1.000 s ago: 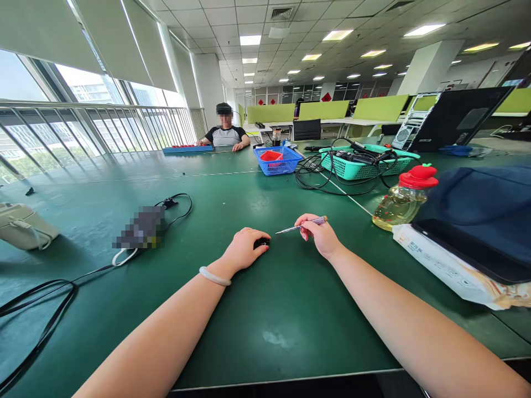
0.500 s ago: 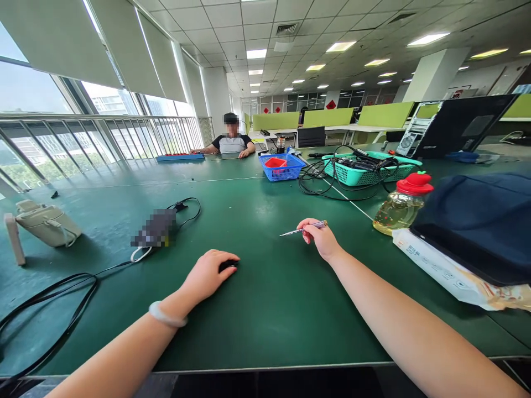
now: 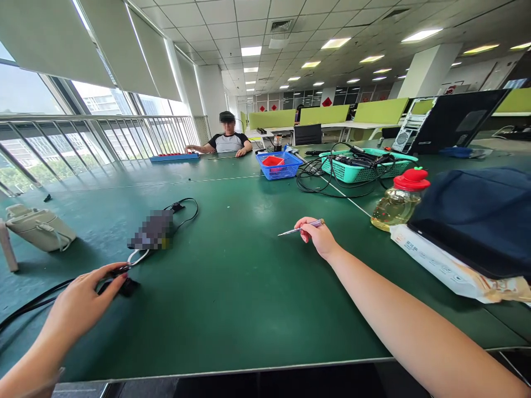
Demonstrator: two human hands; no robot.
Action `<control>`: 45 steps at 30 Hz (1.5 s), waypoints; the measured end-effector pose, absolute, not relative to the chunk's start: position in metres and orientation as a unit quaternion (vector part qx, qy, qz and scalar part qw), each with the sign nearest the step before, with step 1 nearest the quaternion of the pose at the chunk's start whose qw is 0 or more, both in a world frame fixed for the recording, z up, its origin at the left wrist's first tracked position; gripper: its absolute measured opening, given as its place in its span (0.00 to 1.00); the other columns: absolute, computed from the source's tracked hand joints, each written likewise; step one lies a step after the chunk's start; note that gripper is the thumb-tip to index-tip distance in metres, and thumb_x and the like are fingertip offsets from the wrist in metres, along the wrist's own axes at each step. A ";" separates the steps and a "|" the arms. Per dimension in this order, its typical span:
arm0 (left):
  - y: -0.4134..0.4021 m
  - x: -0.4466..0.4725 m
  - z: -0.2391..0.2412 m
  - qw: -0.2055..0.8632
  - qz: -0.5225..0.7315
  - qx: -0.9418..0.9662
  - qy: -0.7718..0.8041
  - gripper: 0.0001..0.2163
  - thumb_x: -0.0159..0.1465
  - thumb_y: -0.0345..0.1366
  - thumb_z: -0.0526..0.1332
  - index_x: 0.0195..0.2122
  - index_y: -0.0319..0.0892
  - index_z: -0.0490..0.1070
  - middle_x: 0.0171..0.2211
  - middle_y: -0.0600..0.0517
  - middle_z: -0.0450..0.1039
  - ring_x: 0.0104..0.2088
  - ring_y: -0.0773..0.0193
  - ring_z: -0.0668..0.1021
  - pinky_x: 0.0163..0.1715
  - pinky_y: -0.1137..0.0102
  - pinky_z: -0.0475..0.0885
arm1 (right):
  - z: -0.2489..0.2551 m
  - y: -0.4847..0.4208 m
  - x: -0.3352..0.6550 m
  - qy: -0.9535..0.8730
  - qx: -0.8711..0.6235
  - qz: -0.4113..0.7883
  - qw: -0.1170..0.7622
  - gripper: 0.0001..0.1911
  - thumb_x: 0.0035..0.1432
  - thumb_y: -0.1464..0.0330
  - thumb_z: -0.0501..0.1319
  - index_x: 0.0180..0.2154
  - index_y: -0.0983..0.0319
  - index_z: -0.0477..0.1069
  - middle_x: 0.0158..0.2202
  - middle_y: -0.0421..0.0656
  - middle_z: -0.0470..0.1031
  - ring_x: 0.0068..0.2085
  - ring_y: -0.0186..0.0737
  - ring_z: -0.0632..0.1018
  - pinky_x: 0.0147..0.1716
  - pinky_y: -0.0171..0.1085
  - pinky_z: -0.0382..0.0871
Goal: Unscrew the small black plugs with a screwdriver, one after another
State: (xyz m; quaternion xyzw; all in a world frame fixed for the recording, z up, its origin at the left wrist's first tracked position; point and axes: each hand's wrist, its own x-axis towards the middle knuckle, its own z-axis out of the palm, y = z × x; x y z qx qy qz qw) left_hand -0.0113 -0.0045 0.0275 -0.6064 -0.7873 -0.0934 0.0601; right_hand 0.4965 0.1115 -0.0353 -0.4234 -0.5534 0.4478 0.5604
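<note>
At the left, my left hand has its thumb and fingers closed around a small black object, partly covered by the fingers. Beside the fingertips run a black cable and a pale loop, which leads to a dark, blurred-out device. My right hand rests low over the green table and pinches a slim screwdriver, its silver tip pointing left and its purplish end sticking out past the fingers.
A blue basket and a teal basket of cables stand farther back. To the right are a red-lidded bottle, a pack of wipes and a dark blue bag. A beige bag stands left. A person sits opposite.
My left hand has moved from the table's middle to the far left, beside the cable, with a black object at its fingers. My right hand keeps the screwdriver in nearly the same place.
</note>
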 end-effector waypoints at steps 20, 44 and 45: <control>-0.011 -0.034 0.004 0.098 -0.027 -0.698 -0.709 0.24 0.65 0.41 0.42 0.52 0.43 0.74 0.44 0.46 0.81 0.46 0.50 0.79 0.46 0.59 0.70 | -0.033 0.107 0.494 -0.568 -0.430 0.443 0.544 0.08 0.47 0.64 0.60 0.24 0.61 0.73 0.16 0.35 0.63 0.19 0.32 0.64 0.20 0.34 0.59; -0.016 -0.054 -0.017 0.066 -0.016 -0.577 -0.814 0.26 0.66 0.49 0.46 0.53 0.39 0.74 0.37 0.39 0.81 0.42 0.45 0.81 0.42 0.58 0.73 | -0.030 0.104 0.492 -0.569 -0.440 0.450 0.530 0.07 0.47 0.64 0.60 0.24 0.60 0.73 0.16 0.35 0.63 0.19 0.32 0.64 0.21 0.34 0.60; -0.016 -0.053 -0.016 0.063 -0.017 -0.569 -0.820 0.26 0.66 0.48 0.45 0.55 0.38 0.72 0.36 0.38 0.81 0.40 0.44 0.81 0.40 0.59 0.74 | -0.030 0.104 0.492 -0.569 -0.439 0.449 0.530 0.07 0.47 0.64 0.60 0.24 0.60 0.73 0.16 0.35 0.63 0.19 0.32 0.64 0.21 0.34 0.60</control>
